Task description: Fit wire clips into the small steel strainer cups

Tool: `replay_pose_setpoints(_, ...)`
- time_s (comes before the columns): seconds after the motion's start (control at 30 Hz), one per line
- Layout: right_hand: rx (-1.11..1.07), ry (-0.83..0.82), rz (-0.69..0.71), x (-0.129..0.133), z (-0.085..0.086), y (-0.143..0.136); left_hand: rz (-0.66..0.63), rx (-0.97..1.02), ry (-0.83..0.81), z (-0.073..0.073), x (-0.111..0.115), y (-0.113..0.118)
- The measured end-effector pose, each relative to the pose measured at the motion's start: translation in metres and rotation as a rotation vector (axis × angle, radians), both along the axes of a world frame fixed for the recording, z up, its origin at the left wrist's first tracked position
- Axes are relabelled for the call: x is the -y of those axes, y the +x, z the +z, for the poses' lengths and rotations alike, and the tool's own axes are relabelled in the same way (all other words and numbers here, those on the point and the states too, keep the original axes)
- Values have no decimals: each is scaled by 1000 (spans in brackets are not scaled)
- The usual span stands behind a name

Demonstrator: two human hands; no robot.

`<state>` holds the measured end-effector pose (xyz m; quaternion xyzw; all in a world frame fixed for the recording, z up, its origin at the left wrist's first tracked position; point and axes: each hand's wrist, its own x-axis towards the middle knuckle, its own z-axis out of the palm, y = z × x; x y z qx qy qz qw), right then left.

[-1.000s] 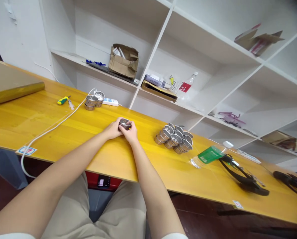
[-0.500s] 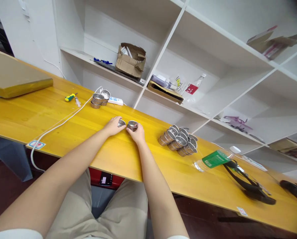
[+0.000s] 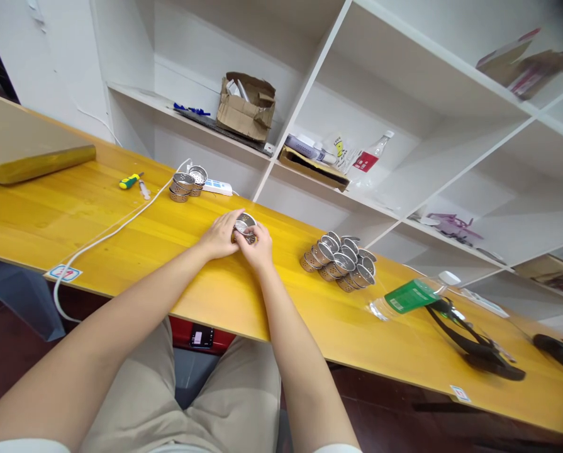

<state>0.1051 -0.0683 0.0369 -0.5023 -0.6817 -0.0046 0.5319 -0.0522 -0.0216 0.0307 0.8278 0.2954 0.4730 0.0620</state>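
Observation:
In the middle of the table, my left hand (image 3: pixel 222 234) and my right hand (image 3: pixel 258 248) close round two small perforated metal cups, one on top of the other. The upper perforated metal cup (image 3: pixel 246 219) shows its shiny rim and is tilted slightly; my left fingers wrap its left side. Beneath it, the lower cup (image 3: pixel 251 238) is mostly hidden by my right thumb and fingers. Several like cups stand in nested stacks (image 3: pixel 340 261) to the right. A smaller group of stacked cups (image 3: pixel 184 184) stands at the back left.
A white power strip (image 3: pixel 217 187) and white cable (image 3: pixel 116 231) lie on the yellow table (image 3: pixel 215 289). Further left are a screwdriver (image 3: pixel 130 181), a syringe (image 3: pixel 144 190) and a flat box (image 3: pixel 31 141). A green-labelled bottle (image 3: pixel 411 296) and black strap (image 3: pixel 479 355) lie right. White shelves (image 3: pixel 309 82) stand behind.
My hands, which held two cups side by side slightly apart, have come together. The left hand's cup now sits over the right hand's cup.

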Motion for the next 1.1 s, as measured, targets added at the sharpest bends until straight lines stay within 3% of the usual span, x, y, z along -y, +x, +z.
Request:
replay_pose_setpoints(0.17, -111, -123, 141, 3, -1, -9, 21, 59, 23, 0, -2, 0)
replay_pose_setpoints(0.33, -305, -200, 29, -6, -3, -2, -68, -34, 126, 3, 3, -1)
replay_pose_setpoints(0.47, -254, -185, -70, -8, -4, 2, -125, -105, 134, 3, 7, 1)
replay_pose_setpoints(0.63, -106, 12, -133, -3, 2, 0, -97, -91, 91, 3, 6, 2)
replay_pose_setpoints(0.73, -22, 45, -78, 2, 6, -5, -66, -87, 57, 3, 6, 3)
replay_pose_setpoints(0.9, 12, -81, 70, 11, 11, -15, -42, -95, 11, 6, 8, 2)
replay_pose_setpoints(1.1, 5, -60, 71, 13, 12, -19, -28, -91, 11, 5, 7, 1)
